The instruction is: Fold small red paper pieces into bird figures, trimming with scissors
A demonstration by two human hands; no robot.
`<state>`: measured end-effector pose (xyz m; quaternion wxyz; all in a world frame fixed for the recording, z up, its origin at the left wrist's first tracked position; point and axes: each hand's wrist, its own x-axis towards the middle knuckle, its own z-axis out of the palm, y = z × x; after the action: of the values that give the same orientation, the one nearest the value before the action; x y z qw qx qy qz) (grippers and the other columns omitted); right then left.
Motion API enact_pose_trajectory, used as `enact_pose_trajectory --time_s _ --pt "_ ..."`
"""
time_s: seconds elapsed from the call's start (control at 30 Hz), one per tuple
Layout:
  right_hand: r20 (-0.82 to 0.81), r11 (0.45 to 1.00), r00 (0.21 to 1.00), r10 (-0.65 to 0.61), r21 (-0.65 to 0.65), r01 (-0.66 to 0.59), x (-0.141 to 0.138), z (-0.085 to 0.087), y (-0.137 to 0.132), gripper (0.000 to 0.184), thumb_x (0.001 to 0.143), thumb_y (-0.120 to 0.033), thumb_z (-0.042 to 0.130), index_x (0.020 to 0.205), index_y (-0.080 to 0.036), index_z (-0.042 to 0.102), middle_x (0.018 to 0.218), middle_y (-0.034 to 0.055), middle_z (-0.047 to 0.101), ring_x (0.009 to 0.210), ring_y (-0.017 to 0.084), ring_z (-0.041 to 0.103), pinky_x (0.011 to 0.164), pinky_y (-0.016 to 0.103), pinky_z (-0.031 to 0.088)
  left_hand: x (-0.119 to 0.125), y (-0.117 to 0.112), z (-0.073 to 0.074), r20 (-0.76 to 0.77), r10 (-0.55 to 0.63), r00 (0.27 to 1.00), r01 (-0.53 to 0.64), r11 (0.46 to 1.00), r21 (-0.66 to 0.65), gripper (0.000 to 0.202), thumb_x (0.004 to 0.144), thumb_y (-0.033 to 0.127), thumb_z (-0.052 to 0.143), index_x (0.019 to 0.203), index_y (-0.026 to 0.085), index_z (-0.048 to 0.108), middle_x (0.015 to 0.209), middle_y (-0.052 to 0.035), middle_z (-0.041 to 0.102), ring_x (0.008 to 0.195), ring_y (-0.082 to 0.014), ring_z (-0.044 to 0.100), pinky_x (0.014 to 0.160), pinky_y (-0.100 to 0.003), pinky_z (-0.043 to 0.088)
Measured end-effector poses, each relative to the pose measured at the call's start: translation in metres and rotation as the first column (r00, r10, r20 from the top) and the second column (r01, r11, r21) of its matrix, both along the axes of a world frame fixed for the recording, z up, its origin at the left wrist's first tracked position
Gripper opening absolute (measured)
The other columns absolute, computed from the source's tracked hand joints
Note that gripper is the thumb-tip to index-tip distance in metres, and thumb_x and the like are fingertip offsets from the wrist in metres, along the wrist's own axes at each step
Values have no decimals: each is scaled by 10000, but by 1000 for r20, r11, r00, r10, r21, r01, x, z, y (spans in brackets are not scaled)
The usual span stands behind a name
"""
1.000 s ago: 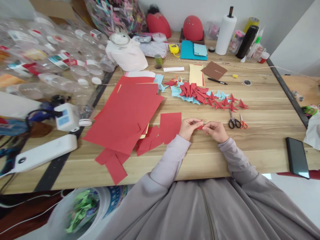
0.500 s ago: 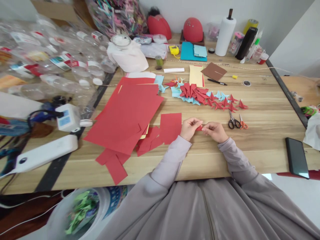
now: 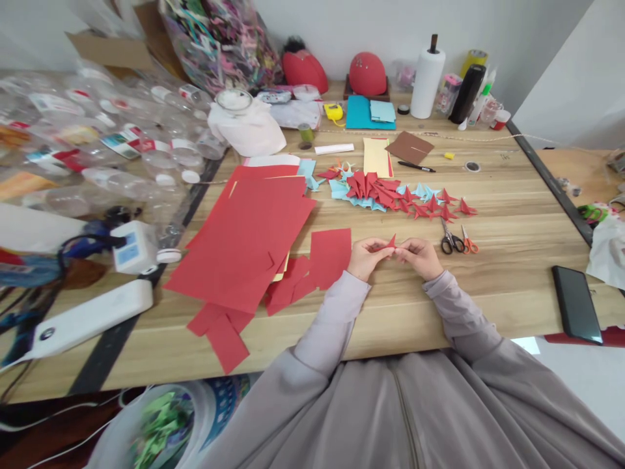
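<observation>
A small folded piece of red paper (image 3: 391, 243) is pinched between my two hands, with one thin point standing up. My left hand (image 3: 365, 258) grips its left side, and my right hand (image 3: 418, 256) has thumb and fingertips closed at its right end. Just left of my left hand lies a red paper sheet (image 3: 331, 258). Beyond my hands, a row of folded red and light blue paper cranes (image 3: 385, 192) stretches across the table. Black-handled scissors (image 3: 452, 241) and orange-handled scissors (image 3: 469, 242) rest to the right of my right hand.
Large red sheets (image 3: 249, 241) are stacked at the left, with smaller red pieces around them. Many plastic bottles (image 3: 156, 159) crowd the far left. A phone (image 3: 577, 304) lies near the right edge. A bin (image 3: 200, 417) stands below the table's front edge.
The folded red paper has been turned in my fingers, and a thin point now rises from it. My hands stay close together. The camera view has tilted slightly.
</observation>
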<state>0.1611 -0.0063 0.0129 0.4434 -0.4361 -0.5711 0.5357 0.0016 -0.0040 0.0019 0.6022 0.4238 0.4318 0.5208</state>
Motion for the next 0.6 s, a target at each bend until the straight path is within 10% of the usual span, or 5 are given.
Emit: enact_pose_trajectory --time_s 0.6 --pt "-23 995 995 -97 19 98 -9 -9 1 483 695 -603 662 491 -174 573 476 -17 538 461 89 445 492 246 375 -2 -3 9 -86 -212 973 208 977 -55 265 473 292 831 553 132 636 463 7 606 431 -95 531 489 -228 417"
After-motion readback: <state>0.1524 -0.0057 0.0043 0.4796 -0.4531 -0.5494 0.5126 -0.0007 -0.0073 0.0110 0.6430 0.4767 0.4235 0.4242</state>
